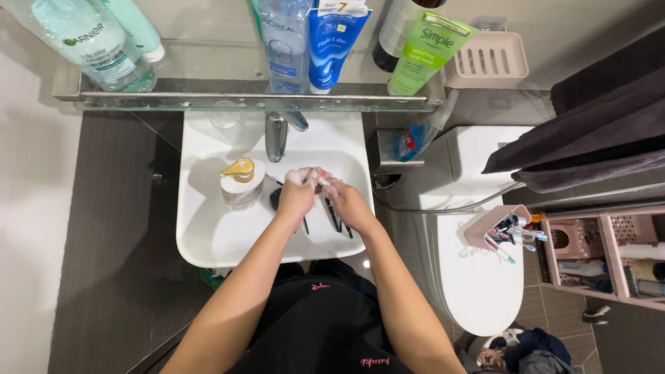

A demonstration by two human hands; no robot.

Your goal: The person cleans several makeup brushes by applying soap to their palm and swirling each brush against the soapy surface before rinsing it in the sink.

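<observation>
I held both hands over the middle of the sink (208, 235), below the tap (276, 135). My left hand (299, 192) was closed around a soapy brush (320, 181); my right hand (346, 204) pinched its other end. More brushes (335, 216) lay in the basin, toward its right edge. The soap pump (242, 181) stood at the left edge. Advice: rub the bristles gently, keep the handle low, work over the basin.

A single head-worn camera looks steeply down, almost straight, from above the person's chest onto a white sink (208, 235) close below; a glass shelf (242, 100) fills the top edge, a toilet (478, 277) lies to the right, and both forearms enter from the bottom edge
</observation>
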